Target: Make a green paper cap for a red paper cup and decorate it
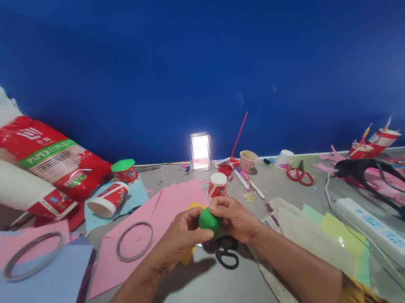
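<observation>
A small rounded piece of green paper (208,219) is held between both hands above the grey table. My left hand (185,234) grips its left side with the fingertips. On the right edge, my right hand (239,218) pinches it with thumb and fingers. Black-handled scissors (228,260) lie just below the hands, their blades mostly hidden. Yellow-orange paper (187,257) shows in part under my left hand. Right behind the hands, a red-and-white paper cup (217,187) stands with its white base up.
Pink paper (105,276) and a grey ring (120,253) lie left, near a paper-cup bag (55,155) and a cup with a green top (125,173). Markers (248,182) and red-handled scissors (300,175) lie behind. Cloth (297,234) and a power strip (370,227) are right.
</observation>
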The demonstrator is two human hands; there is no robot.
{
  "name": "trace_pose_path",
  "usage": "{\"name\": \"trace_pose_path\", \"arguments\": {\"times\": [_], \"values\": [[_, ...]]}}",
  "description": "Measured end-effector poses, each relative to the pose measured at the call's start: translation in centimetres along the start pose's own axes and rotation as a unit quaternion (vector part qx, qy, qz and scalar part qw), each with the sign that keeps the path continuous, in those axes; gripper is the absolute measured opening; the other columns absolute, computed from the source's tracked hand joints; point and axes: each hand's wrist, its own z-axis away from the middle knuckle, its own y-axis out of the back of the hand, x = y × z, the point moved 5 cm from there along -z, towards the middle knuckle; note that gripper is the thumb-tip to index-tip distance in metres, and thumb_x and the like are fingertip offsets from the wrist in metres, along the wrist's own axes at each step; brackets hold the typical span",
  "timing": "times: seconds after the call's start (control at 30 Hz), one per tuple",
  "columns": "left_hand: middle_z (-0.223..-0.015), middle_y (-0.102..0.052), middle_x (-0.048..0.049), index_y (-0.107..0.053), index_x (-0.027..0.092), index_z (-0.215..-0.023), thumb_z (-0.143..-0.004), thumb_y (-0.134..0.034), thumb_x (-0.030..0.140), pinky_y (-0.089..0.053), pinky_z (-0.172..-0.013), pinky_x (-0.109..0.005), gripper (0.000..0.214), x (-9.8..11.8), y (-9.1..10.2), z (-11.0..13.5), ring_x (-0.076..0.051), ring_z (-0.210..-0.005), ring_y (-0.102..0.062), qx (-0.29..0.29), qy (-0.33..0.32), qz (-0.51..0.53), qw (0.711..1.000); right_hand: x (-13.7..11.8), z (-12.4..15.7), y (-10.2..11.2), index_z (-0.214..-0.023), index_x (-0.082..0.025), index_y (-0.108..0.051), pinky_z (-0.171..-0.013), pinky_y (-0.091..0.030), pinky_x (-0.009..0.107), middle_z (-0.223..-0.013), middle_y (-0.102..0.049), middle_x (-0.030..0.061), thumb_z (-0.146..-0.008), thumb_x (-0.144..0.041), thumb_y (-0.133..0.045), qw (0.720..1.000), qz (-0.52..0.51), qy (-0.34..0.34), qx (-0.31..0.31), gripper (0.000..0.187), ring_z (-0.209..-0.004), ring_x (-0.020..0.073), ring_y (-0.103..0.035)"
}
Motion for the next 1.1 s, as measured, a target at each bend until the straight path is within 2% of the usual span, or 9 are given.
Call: {"name": "trace_pose_path", "arguments": {"times": [0.13, 0.4, 0.73, 0.93, 1.1], "values": [[-0.089, -0.072, -0.0051, -0.072, 0.019, -0.086, -0.061, -0.091, 0.027, -0.053, -0.079, -0.035, 0.032, -0.5, 0.3, -0.5, -0.023, -0.087, -0.067, 0.027, -0.021, 0.005, 0.999, -0.4, -0.2, 0.0, -0.067, -0.019, -0.059, -0.057, -0.046, 0.023, -0.065, -0.063, -0.0028, -0.058, -0.047, -0.098, 0.997, -0.066, 0.032, 0.019, 0.049, -0.059, 0.0113, -0.054], [-0.072, -0.065, -0.0014, -0.071, 0.018, -0.071, -0.060, -0.092, 0.031, -0.046, -0.064, -0.029, 0.027, 0.1, 0.0, 0.0, -0.016, -0.067, -0.057, 0.100, -0.043, 0.021, 0.994, 0.4, -0.2, -0.2, -0.069, -0.020, -0.059, -0.057, -0.046, 0.023, -0.067, -0.062, -0.0041, -0.060, -0.046, -0.098, 0.997, -0.073, 0.022, 0.000, 0.047, -0.059, 0.0109, -0.052], [-0.070, -0.064, -0.0001, -0.072, 0.017, -0.071, -0.060, -0.092, 0.033, -0.042, -0.062, -0.028, 0.029, -0.3, 0.1, 0.0, -0.014, -0.065, -0.055, 0.090, -0.023, 0.027, 0.995, 0.3, -0.2, 0.1, -0.069, -0.019, -0.060, -0.061, -0.051, 0.025, -0.068, -0.064, -0.0029, -0.061, -0.045, -0.097, 0.998, -0.068, 0.009, 0.015, 0.045, -0.060, 0.0118, -0.055], [-0.071, -0.069, -0.0032, -0.076, 0.016, -0.073, -0.060, -0.091, 0.035, -0.044, -0.064, -0.029, 0.028, 0.0, 0.0, 0.0, -0.016, -0.066, -0.059, 0.084, -0.009, 0.000, 0.996, 0.4, -0.1, 0.2, -0.074, -0.018, -0.065, -0.058, -0.051, 0.023, -0.069, -0.066, -0.0013, -0.066, -0.053, -0.092, 1.000, -0.014, 0.011, -0.021, 0.046, -0.057, 0.0109, -0.057], [-0.065, -0.068, -0.0015, -0.075, 0.017, -0.067, -0.060, -0.087, 0.032, -0.046, -0.064, -0.029, 0.020, 0.5, -0.2, 0.2, -0.017, -0.064, -0.061, 0.092, 0.000, -0.057, 0.994, 0.3, 0.1, 0.3, -0.079, -0.017, -0.068, -0.063, -0.056, 0.026, -0.072, -0.070, 0.0004, -0.066, -0.049, -0.094, 0.998, 0.039, 0.015, -0.036, 0.043, -0.061, 0.0134, -0.065]]}}
